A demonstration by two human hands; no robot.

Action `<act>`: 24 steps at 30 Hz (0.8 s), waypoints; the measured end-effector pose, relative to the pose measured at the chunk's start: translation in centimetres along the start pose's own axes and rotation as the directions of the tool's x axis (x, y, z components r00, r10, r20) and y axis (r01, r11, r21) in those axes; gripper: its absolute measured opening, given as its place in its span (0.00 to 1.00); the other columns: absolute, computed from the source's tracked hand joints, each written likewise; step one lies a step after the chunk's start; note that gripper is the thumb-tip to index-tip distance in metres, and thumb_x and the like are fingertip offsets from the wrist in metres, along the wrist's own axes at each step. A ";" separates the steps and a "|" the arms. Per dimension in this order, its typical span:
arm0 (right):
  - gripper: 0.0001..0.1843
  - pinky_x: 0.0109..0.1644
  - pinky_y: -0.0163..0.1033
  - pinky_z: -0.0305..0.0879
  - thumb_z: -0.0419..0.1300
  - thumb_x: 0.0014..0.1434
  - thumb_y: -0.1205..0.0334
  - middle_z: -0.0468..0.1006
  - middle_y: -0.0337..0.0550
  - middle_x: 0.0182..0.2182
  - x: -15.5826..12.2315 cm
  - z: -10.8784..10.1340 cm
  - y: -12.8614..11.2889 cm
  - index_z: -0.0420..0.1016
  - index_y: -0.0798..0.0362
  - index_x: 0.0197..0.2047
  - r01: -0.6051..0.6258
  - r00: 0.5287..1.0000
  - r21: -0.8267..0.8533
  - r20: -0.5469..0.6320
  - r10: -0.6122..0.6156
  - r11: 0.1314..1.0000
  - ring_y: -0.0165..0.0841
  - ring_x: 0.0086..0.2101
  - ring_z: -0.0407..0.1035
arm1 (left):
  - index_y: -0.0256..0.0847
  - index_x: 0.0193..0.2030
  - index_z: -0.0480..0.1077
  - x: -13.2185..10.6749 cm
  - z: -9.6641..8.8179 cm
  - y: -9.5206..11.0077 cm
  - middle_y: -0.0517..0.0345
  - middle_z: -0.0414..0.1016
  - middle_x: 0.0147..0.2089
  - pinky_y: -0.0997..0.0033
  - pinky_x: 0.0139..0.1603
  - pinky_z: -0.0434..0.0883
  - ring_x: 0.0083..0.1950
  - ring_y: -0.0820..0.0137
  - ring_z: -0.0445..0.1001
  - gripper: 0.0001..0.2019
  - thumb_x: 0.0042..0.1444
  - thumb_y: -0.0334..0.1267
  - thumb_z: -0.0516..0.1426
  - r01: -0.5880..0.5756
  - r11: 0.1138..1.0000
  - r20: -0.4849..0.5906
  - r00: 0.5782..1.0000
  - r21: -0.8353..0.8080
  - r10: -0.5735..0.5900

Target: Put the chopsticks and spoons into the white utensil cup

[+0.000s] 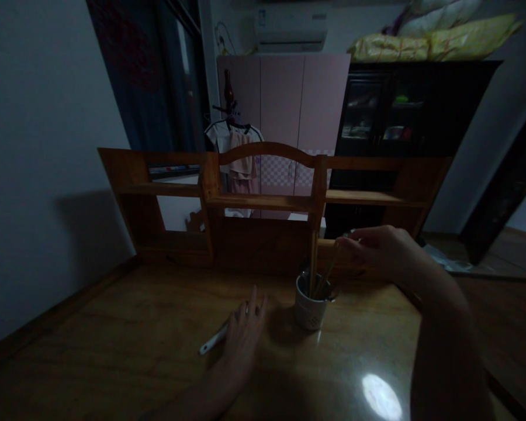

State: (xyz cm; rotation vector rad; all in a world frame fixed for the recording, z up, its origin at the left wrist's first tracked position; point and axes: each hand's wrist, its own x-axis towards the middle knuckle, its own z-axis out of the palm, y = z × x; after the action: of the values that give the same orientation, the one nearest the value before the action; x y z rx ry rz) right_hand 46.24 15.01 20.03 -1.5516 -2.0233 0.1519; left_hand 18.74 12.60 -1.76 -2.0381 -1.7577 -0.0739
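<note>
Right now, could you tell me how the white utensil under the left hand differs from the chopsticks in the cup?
The white utensil lies flat on the desk; the chopsticks stand upright in the cup. It is white; they are brown. The left hand rests on it; the right hand pinches a chopstick top. Both are slim and long.

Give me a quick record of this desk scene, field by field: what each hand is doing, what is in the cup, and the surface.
left hand: flat on the table, resting on a white utensil
right hand: pinching the top of a chopstick that stands in the cup
cup: white, upright, holds several chopsticks
table: glossy wood
behind: wooden shelf unit
</note>
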 end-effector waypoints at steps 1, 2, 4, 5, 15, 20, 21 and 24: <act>0.23 0.24 0.30 0.62 0.55 0.62 0.41 0.80 0.40 0.23 0.0 0.0 0.0 0.81 0.50 0.36 0.006 1.000 0.002 -0.005 -0.006 1.000 0.33 0.24 0.75 | 0.45 0.68 0.58 0.1 -0.3 -0.1 0.40 0.53 0.71 0.53 0.49 0.74 0.56 0.54 0.72 0.36 0.54 0.15 0.45 0.004 1.000 0.017 1.000 -0.015 -0.004; 0.23 0.24 0.31 0.62 0.55 0.62 0.41 0.80 0.41 0.24 -0.1 0.0 0.0 0.80 0.51 0.36 0.013 1.000 0.005 -0.011 -0.013 1.000 0.33 0.25 0.75 | 0.45 0.68 0.57 0.2 -0.5 -0.2 0.40 0.51 0.71 0.52 0.51 0.73 0.58 0.54 0.70 0.36 0.53 0.15 0.45 0.007 0.999 0.035 0.999 -0.040 -0.006; 0.23 0.24 0.31 0.62 0.55 0.62 0.41 0.80 0.42 0.24 -0.1 0.0 -0.1 0.80 0.51 0.36 0.021 1.000 0.002 -0.014 -0.021 1.000 0.33 0.25 0.76 | 0.44 0.69 0.56 0.3 -0.7 -0.2 0.42 0.50 0.72 0.57 0.52 0.73 0.62 0.55 0.66 0.37 0.53 0.14 0.44 0.025 0.993 0.073 0.997 -0.118 -0.017; 0.23 0.24 0.31 0.62 0.54 0.62 0.41 0.80 0.42 0.24 -0.2 -0.1 -0.2 0.80 0.51 0.36 0.021 1.000 -0.002 -0.011 -0.021 1.000 0.34 0.25 0.76 | 0.44 0.69 0.56 0.3 -0.7 -0.2 0.44 0.50 0.72 0.60 0.52 0.74 0.64 0.56 0.64 0.38 0.52 0.14 0.44 0.029 0.985 0.086 0.996 -0.170 -0.015; 0.21 0.24 0.31 0.60 0.55 0.62 0.41 0.79 0.39 0.23 -0.2 -0.2 -0.2 0.80 0.49 0.36 0.030 0.999 -0.046 -0.015 -0.031 0.998 0.31 0.24 0.74 | 0.39 0.67 0.57 -0.3 0.7 0.1 0.45 0.70 0.56 0.64 0.52 0.71 0.55 0.61 0.69 0.31 0.57 0.20 0.45 0.002 0.953 0.072 0.997 -0.302 0.020; 0.21 0.24 0.31 0.61 0.55 0.63 0.43 0.79 0.39 0.24 -0.2 -0.3 -0.5 0.81 0.49 0.37 0.029 1.000 -0.037 -0.009 -0.030 0.999 0.31 0.25 0.74 | 0.35 0.65 0.62 -0.5 -0.7 0.0 0.41 0.73 0.47 0.57 0.46 0.70 0.49 0.55 0.72 0.25 0.59 0.25 0.50 0.038 0.990 0.059 0.998 -0.137 -0.030; 0.21 0.24 0.31 0.61 0.55 0.63 0.43 0.79 0.39 0.24 -0.2 -0.3 -0.6 0.81 0.49 0.36 0.030 0.999 -0.037 -0.010 -0.031 0.999 0.31 0.24 0.74 | 0.33 0.64 0.63 -0.5 -0.9 -0.1 0.41 0.74 0.46 0.56 0.46 0.70 0.48 0.54 0.73 0.25 0.59 0.25 0.50 0.042 0.992 0.067 0.997 -0.121 -0.034; 0.20 0.24 0.32 0.61 0.55 0.63 0.44 0.80 0.40 0.23 -0.3 -0.3 -0.7 0.81 0.50 0.37 0.029 1.000 -0.025 -0.008 -0.029 0.999 0.31 0.24 0.74 | 0.30 0.58 0.69 -0.3 -1.1 -0.2 0.40 0.76 0.43 0.55 0.44 0.70 0.43 0.53 0.76 0.20 0.60 0.27 0.50 0.075 0.981 0.127 0.991 -0.180 -0.053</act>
State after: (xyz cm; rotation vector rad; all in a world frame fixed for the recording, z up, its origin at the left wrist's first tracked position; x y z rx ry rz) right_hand 45.82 14.44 20.51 -1.5343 -2.0473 0.1086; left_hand 18.72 11.95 -0.79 -2.1555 -1.9564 -0.1406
